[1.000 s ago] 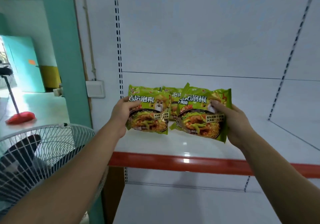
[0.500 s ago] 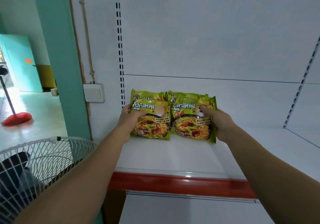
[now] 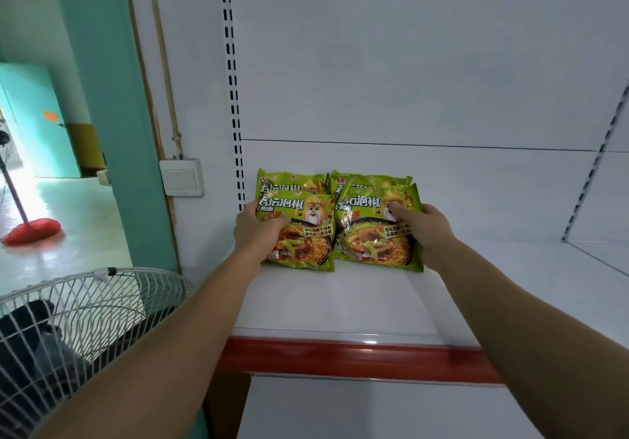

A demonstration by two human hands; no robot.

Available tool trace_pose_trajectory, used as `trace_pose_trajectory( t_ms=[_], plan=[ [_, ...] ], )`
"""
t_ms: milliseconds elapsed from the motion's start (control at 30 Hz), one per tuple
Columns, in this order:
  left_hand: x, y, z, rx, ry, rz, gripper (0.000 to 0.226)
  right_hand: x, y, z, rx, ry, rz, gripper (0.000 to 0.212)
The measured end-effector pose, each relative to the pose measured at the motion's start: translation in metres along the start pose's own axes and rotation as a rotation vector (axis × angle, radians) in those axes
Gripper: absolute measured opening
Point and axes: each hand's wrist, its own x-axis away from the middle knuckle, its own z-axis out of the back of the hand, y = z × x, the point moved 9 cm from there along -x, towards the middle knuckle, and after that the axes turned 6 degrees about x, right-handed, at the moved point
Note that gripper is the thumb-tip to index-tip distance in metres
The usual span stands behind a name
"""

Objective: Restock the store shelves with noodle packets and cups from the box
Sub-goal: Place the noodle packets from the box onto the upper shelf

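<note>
Several green noodle packets stand upright in two pairs at the back left of the white shelf point(image 3: 340, 302), leaning against the back panel. My left hand point(image 3: 253, 229) grips the left edge of the left front packet point(image 3: 303, 234), thumb on its face. My right hand point(image 3: 420, 231) holds the right edge of the right front packet point(image 3: 371, 231), thumb pressed on its front. Behind each front packet another packet shows its top: a left rear packet point(image 3: 289, 181) and a right rear packet point(image 3: 369, 180). The box is out of sight.
The shelf has a red front strip point(image 3: 357, 358) and a lower white shelf point(image 3: 340, 411) beneath. Slotted uprights point(image 3: 233, 98) run up the back panel. A white fan cage point(image 3: 78, 329) stands at lower left, beside a teal pillar point(image 3: 112, 115). A red mop point(image 3: 32, 231) lies on the floor.
Both hands have carried the packets forward and down from mid-air onto the shelf's back left, where they now stand against the panel. The view has moved closer.
</note>
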Motion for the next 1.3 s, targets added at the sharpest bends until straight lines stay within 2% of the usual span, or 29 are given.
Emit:
trace_pose_trajectory(
  t_ms=[100, 233, 367, 467, 600, 733, 800, 967, 1167, 1300],
  plan=[
    [0.003, 0.002, 0.004, 0.007, 0.006, 0.005, 0.053, 0.003, -0.003, 0.007, 0.062, -0.002, 0.007, 0.044],
    [0.008, 0.014, 0.015, -0.131, 0.113, -0.049, 0.062, 0.006, -0.006, 0.029, 0.171, 0.061, 0.014, 0.064],
    [0.023, 0.034, 0.017, -0.211, 0.145, -0.13, 0.056, 0.016, -0.016, 0.051, 0.23, 0.096, 0.038, 0.06],
    [0.039, 0.054, 0.008, -0.231, 0.118, -0.255, 0.053, 0.022, -0.022, 0.066, 0.274, 0.12, 0.057, 0.055],
    [0.078, 0.086, -0.04, -0.103, -0.162, -0.379, 0.037, 0.034, -0.029, 0.081, 0.382, 0.144, 0.084, 0.049],
    [0.136, 0.099, -0.1, -0.039, -0.523, -0.276, 0.015, 0.054, -0.041, 0.1, 0.586, 0.193, 0.159, 0.043],
    [0.172, 0.103, -0.125, -0.061, -0.682, -0.29, 0.01, 0.066, -0.047, 0.111, 0.694, 0.229, 0.209, 0.04],
    [0.264, 0.092, -0.179, -0.045, -0.987, -0.359, 0.013, 0.101, -0.046, 0.152, 0.889, 0.351, 0.296, 0.031],
    [0.345, 0.036, -0.236, -0.142, -1.241, -0.316, 0.02, 0.155, -0.022, 0.227, 0.866, 0.526, 0.302, 0.024],
    [0.402, -0.025, -0.272, -0.249, -1.41, -0.249, 0.023, 0.192, 0.022, 0.282, 0.902, 0.606, 0.231, 0.022]
  ],
)
